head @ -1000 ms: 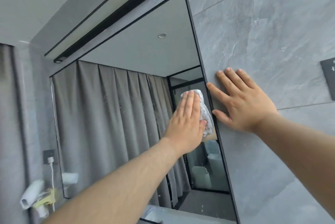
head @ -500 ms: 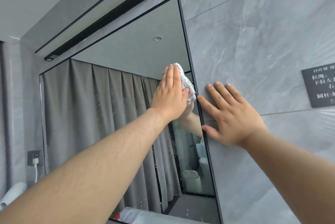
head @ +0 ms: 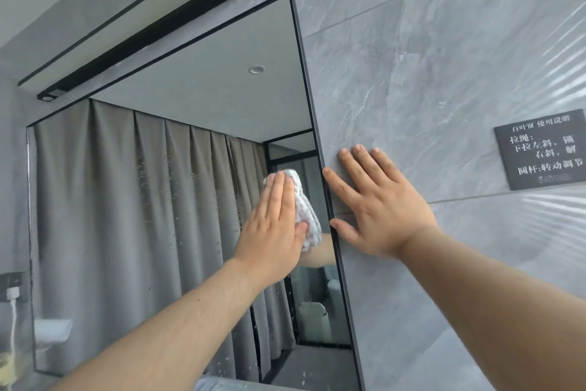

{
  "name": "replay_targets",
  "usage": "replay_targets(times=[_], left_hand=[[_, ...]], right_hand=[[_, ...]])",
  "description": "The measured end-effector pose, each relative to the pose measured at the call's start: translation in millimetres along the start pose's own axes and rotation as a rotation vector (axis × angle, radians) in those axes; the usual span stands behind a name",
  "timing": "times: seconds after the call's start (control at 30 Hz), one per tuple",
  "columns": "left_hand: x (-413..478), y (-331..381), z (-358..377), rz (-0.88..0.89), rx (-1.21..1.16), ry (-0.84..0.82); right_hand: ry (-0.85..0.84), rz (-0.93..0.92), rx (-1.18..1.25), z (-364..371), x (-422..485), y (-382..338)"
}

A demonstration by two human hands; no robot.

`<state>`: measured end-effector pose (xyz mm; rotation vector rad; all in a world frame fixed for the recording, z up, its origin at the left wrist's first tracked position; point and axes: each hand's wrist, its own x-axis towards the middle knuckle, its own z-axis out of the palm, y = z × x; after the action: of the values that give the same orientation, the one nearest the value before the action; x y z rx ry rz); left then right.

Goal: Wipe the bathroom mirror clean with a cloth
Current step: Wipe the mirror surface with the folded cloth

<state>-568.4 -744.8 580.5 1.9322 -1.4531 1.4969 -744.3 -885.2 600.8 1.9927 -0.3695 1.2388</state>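
Pressing white cloth [head: 306, 216] flat on mirror [head: 152, 216], near its right edge, about mid-height. Left hand [head: 272, 232]: fingers [head: 280, 197] straight and together, palm on cloth, nothing gripped. Right hand [head: 380, 210]: fingers spread flat on grey wall tile [head: 428, 58] just beside mirror edge, holds nothing. Cloth looks soft, light, bunched; likely slips under open palm, so better press on thick middle. Mirror stiff, smooth, fragile: even pressure, I judge. Dried spots [head: 142, 175] show left of cloth.
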Motion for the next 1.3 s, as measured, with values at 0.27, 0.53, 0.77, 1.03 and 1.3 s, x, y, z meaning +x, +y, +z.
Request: replay_targets(times=[0.27, 0.53, 0.77, 1.03, 1.3], left_hand=[[-63, 16, 24, 0.124, 0.097, -0.021], [-8, -8, 3, -0.08, -0.04, 0.027], [28, -11, -14, -0.206, -0.179, 0.028], [-32, 11, 19, -0.064, -0.097, 0.009], [-65, 29, 31, 0.035, -0.039, 0.014]], right_hand=[[-0.007, 0.003, -0.004, -1, 0, -1], [-0.001, 0.005, -0.005, 1, 0, -1], [0.002, -0.002, -0.015, 0, 0, -1], [-0.014, -0.011, -0.035, -1, -1, -2], [-0.011, -0.009, -0.026, 0, -1, -1]])
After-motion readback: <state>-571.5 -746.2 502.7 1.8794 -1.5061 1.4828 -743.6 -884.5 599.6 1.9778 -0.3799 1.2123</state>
